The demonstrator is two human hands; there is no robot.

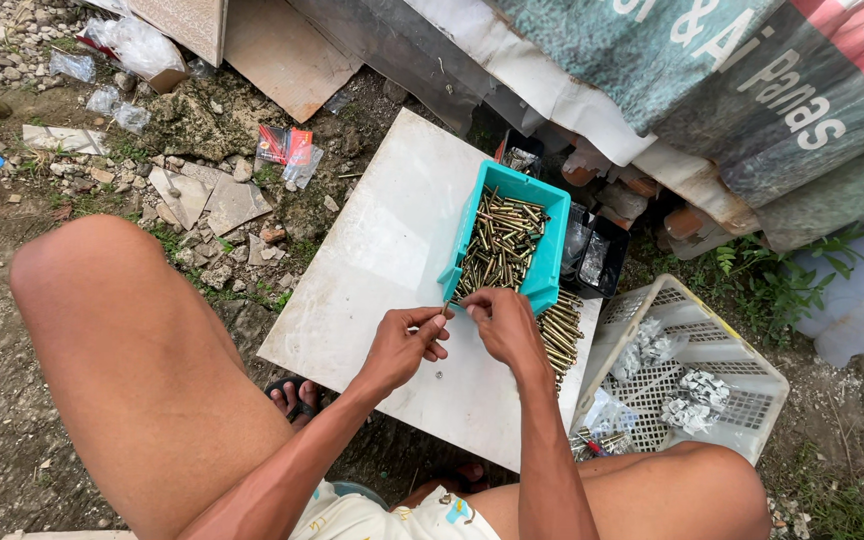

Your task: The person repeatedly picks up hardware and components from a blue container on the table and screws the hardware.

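Note:
A teal plastic bin [550,262] full of long brass-coloured screws [500,245] stands on a white board [382,240] on the ground. My left hand [404,345] and my right hand [502,322] meet just in front of the bin's near edge. The fingertips of both hands pinch something small between them, apparently a screw; it is mostly hidden. A loose heap of the same screws [560,332] lies on the board to the right of my right hand. A tiny metal piece [439,376] rests on the board below my left hand.
A white slotted basket [752,368] holding small bags of metal parts sits at the right. Black trays [592,255] lie behind the bin. My bare knees frame the view, with sandalled toes [295,396] below the board. Rubble, tiles and plastic litter cover the ground at left.

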